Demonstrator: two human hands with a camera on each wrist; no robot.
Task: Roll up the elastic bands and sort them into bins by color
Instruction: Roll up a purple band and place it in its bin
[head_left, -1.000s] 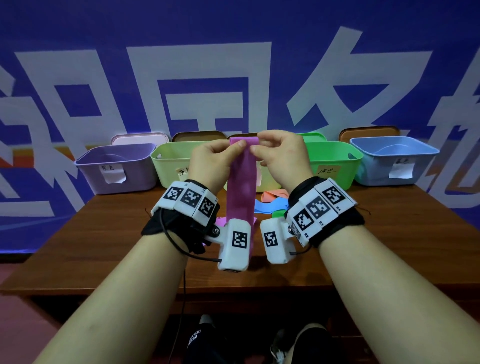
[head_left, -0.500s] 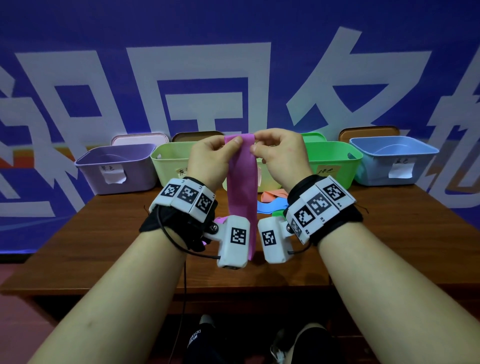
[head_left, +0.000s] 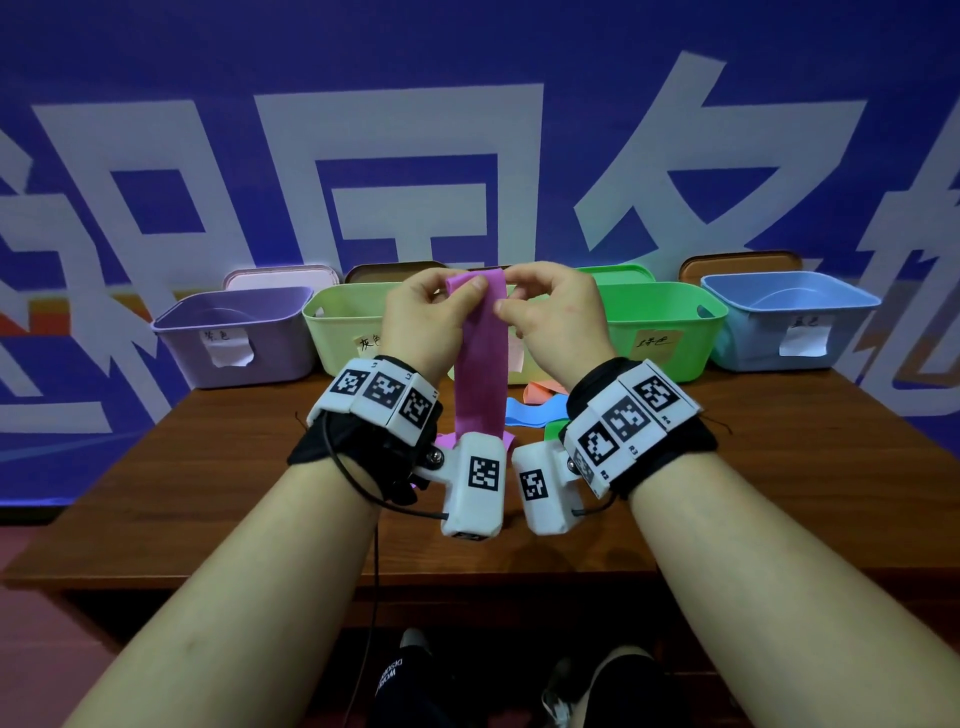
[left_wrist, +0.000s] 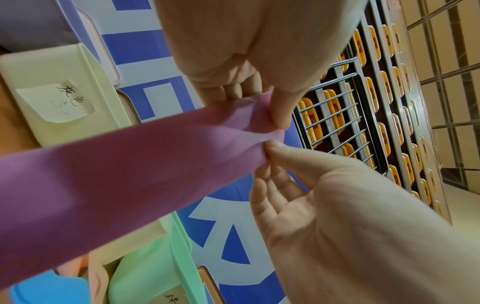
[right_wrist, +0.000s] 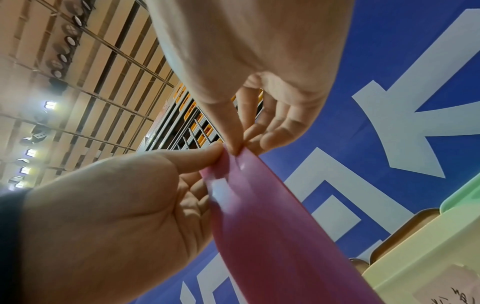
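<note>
Far left of the frame: soft purple plastic bin (head_left: 234, 338) at the back of the brown wooden tabletop (head_left: 208, 493), with a pale yellow-green plastic bin (head_left: 343, 332) next to it.

Middle of the frame, up in the air above the tabletop: long flat stretchy pink-purple band (head_left: 478, 374), hanging straight down, not rolled yet. Pinched at its top left corner by the left hand (head_left: 421, 322), thumb and fingers (head_left: 467, 291) closed tight on it. Pinched at its top right corner by the right hand (head_left: 556, 322), gripping the same way.

Lower and a bit right, lying loose on the tabletop: orange band (head_left: 540, 392), blue band (head_left: 530, 413) and green band (head_left: 553, 428), close together.

Right of the hands: bright green plastic bin (head_left: 665, 332), then light blue plastic bin (head_left: 789, 317) at far right.

Could slip out, being thin and smooth and held only by the very tips. Might then drop onto the loose ones and get mixed in. Could roll up crooked if started with one corner ahead of the other. Could spring open again if let go too soon. Could also end up in the wrong bin, with paper labels too small to read from here.
</note>
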